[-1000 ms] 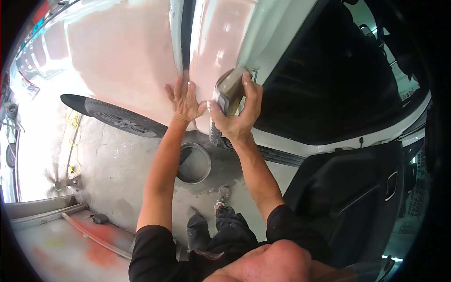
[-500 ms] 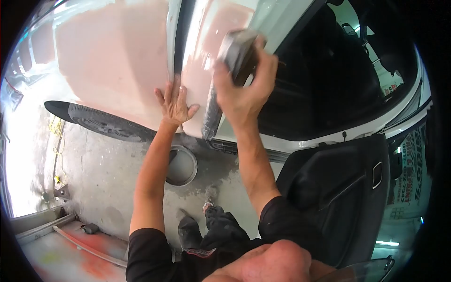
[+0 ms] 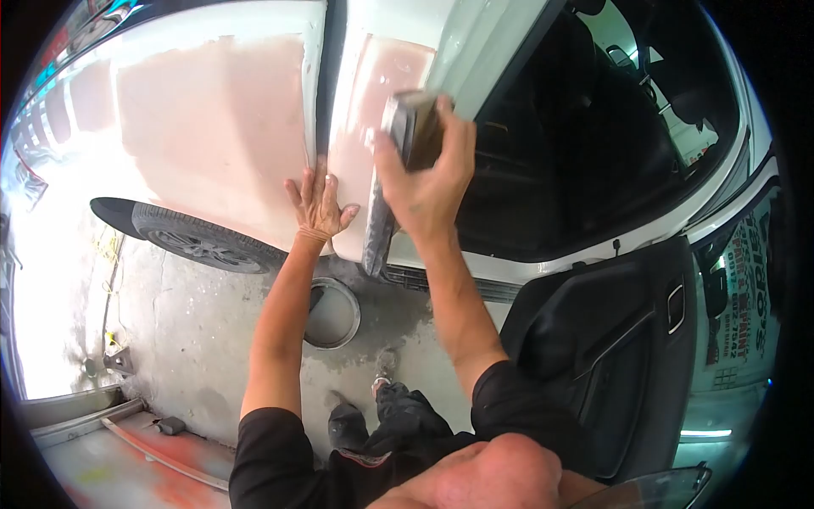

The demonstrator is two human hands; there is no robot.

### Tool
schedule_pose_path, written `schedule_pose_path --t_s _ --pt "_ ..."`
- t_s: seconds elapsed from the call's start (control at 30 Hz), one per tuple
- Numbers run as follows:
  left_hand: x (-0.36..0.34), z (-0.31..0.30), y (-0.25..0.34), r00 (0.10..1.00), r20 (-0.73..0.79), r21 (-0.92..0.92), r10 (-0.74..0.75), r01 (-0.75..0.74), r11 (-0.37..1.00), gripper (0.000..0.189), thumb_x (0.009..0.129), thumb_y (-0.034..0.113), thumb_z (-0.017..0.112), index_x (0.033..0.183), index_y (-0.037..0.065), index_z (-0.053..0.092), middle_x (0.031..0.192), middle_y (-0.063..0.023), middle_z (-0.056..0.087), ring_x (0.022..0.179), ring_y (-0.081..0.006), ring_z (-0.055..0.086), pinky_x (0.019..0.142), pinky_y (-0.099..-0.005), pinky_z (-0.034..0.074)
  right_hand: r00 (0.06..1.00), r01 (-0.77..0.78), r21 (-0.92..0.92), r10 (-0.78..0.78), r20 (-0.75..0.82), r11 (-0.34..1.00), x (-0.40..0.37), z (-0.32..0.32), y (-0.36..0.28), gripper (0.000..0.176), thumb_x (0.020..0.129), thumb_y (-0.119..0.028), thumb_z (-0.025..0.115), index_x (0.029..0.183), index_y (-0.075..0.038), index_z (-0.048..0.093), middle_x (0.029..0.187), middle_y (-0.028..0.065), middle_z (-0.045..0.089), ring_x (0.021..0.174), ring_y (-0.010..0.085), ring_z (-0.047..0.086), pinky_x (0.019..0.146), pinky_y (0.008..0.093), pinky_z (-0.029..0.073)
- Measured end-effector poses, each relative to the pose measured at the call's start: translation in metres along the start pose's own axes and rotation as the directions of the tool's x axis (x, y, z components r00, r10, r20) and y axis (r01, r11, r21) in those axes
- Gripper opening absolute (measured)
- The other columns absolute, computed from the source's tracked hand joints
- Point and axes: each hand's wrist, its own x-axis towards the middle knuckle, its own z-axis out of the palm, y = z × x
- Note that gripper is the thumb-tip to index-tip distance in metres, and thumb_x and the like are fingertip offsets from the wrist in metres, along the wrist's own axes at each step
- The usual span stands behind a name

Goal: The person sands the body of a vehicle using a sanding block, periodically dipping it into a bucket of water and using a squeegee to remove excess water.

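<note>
My right hand (image 3: 432, 187) grips a dark, dusty sanding block (image 3: 410, 127) between thumb and fingers. The block lies against the narrow pinkish-and-white car panel (image 3: 356, 127), close to the edge of the door opening. My left hand (image 3: 319, 208) rests flat with its fingers spread, near the dark gap between that strip and the wide pinkish body panel (image 3: 212, 110); nothing is held in it. A strip of grey, worn-looking tape (image 3: 378, 233) runs along the panel's edge below the block. The block's working face is hidden.
Under my left arm, a round bucket (image 3: 335, 318) with greyish contents stands on the wet concrete floor (image 3: 203, 339). The car's wheel (image 3: 203, 242) is at left. An open black door (image 3: 593, 339) stands close to my right arm. The dark car interior (image 3: 585, 144) lies beyond.
My right hand has drawn the sanding block nearer to me and slightly left, and the block has turned a little. My left hand stays on the panel. The whole view has shifted slightly.
</note>
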Motion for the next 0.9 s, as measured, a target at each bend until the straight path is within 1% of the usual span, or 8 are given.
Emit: schedule_pose_path --t_s 0.17,0.37,0.47,0.57,0.67,0.77,0.8,0.9 --pt "-0.004 -0.005 0.003 1.0 0.025 0.004 -0.011 0.011 1.0 0.08 0.104 0.063 0.028 0.157 0.003 0.028 0.155 -0.0251 0.045 0.158 -0.0357 0.01 0.122 -0.0605 -0.011 0.999 0.001 0.003 -0.001 -0.034 1.0 0.032 0.007 -0.002 0.077 0.075 -0.027 0.087 0.132 0.009 0.051 0.106 0.0224 0.055 0.097 0.0364 0.057 0.082 0.0449 0.049" --pt "0.0 -0.004 -0.001 1.0 0.004 0.0 -0.003 0.003 1.0 0.079 0.104 0.063 0.024 0.154 0.003 0.03 0.152 -0.0252 0.049 0.158 -0.0354 0.012 0.123 -0.0593 -0.01 0.993 -0.094 0.056 0.089 0.081 0.994 -0.106 0.003 0.017 0.09 0.074 -0.028 0.088 0.145 0.005 0.043 0.113 0.0214 0.052 0.099 0.0344 0.055 0.084 0.0455 0.049" --pt "0.003 -0.003 0.002 1.0 -0.009 0.024 -0.007 0.007 1.0 0.079 0.105 0.062 0.023 0.156 0.002 0.028 0.151 -0.0257 0.05 0.158 -0.0353 0.012 0.123 -0.0586 -0.01 0.999 0.026 0.036 -0.028 0.041 0.999 -0.15 0.011 0.039 0.087 0.074 -0.024 0.086 0.144 0.005 0.043 0.109 0.0175 0.052 0.098 0.0307 0.054 0.078 0.0439 0.047" --pt "0.003 -0.002 0.0 1.0 0.0 0.038 -0.001 0.001 0.999 0.08 0.105 0.063 0.023 0.157 0.002 0.027 0.151 -0.0257 0.05 0.158 -0.0352 0.012 0.123 -0.0586 -0.01 0.998 0.059 0.06 -0.058 -0.013 0.996 -0.122 0.012 0.034 0.085 0.072 -0.024 0.086 0.141 0.005 0.046 0.107 0.0165 0.052 0.096 0.0303 0.054 0.078 0.0433 0.047" --pt "0.002 -0.003 0.001 1.0 0.002 0.052 -0.008 0.008 0.999 0.08 0.105 0.063 0.023 0.154 0.001 0.03 0.15 -0.0257 0.051 0.158 -0.035 0.012 0.123 -0.0585 -0.01 1.0 -0.018 0.073 0.019 -0.009 0.997 -0.053 0.009 0.012 0.082 0.071 -0.021 0.087 0.139 0.006 0.05 0.106 0.0157 0.051 0.092 0.029 0.055 0.076 0.041 0.048" --pt "0.006 -0.004 0.001 1.0 -0.02 0.036 0.002 -0.001 0.999 0.077 0.105 0.063 0.023 0.143 -0.001 0.041 0.149 -0.0268 0.052 0.158 -0.0353 0.012 0.123 -0.0583 -0.01 0.999 0.05 -0.016 -0.05 -0.015 0.999 -0.071 0.007 0.013 0.085 0.07 -0.018 0.087 0.141 0.007 0.048 0.105 0.0154 0.051 0.092 0.0278 0.055 0.075 0.0397 0.048" --pt "0.004 -0.005 0.001 1.0 -0.008 0.031 0.002 -0.001 1.0 0.077 0.105 0.063 0.023 0.141 -0.002 0.042 0.148 -0.0273 0.052 0.158 -0.0355 0.013 0.123 -0.0583 -0.01 1.0 0.011 0.067 -0.011 -0.001 0.998 -0.079 0.009 0.012 0.088 0.072 -0.028 0.089 0.141 0.007 0.048 0.108 0.02 0.054 0.093 0.0323 0.054 0.074 0.0423 0.048" --pt "0.003 -0.001 -0.001 1.0 -0.013 0.034 0.011 -0.011 0.999 0.076 0.105 0.062 0.022 0.139 -0.002 0.043 0.148 -0.0295 0.051 0.157 -0.037 0.014 0.123 -0.0596 -0.009 1.0 -0.003 0.075 0.004 -0.004 0.997 -0.08 0.008 0.02 0.088 0.072 -0.028 0.089 0.141 0.007 0.048 0.109 0.0198 0.053 0.093 0.0319 0.054 0.074 0.043 0.049"
